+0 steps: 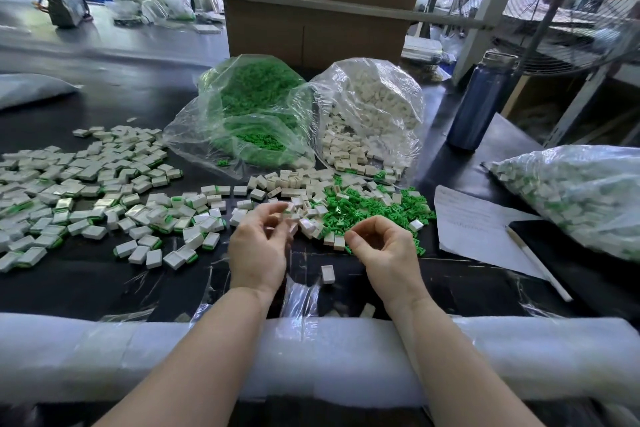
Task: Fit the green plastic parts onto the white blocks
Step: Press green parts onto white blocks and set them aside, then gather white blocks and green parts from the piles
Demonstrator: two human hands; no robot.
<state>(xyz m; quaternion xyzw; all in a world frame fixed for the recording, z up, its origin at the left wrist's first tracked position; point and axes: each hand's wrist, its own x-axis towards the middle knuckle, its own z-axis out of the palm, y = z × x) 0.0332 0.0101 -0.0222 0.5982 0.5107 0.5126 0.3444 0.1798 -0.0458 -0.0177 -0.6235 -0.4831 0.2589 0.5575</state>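
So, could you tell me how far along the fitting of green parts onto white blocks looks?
Done: a wide spread of assembled blocks showing green edges covers the table's left, and a sealed bag at right holds more. In hand: the left hand and right hand hover curled over the loose mixed pile; what they hold is unclear. Left: that pile, plus the green parts bag and white blocks bag, both still well filled.

My left hand point(258, 253) and right hand point(384, 253) hover side by side above the table point(86, 288). A single block point(327, 274) lies between my wrists. Loose parts pile point(363, 208) just ahead of my right hand. Assembled blocks point(69, 198) spread to the left. Two open bags behind: parts bag point(249, 114) left, blocks bag point(370, 114) right. Bottle point(481, 104) further right; paper point(474, 222) and pen point(540, 263) near right, a filled bag point(581, 194) beyond them.
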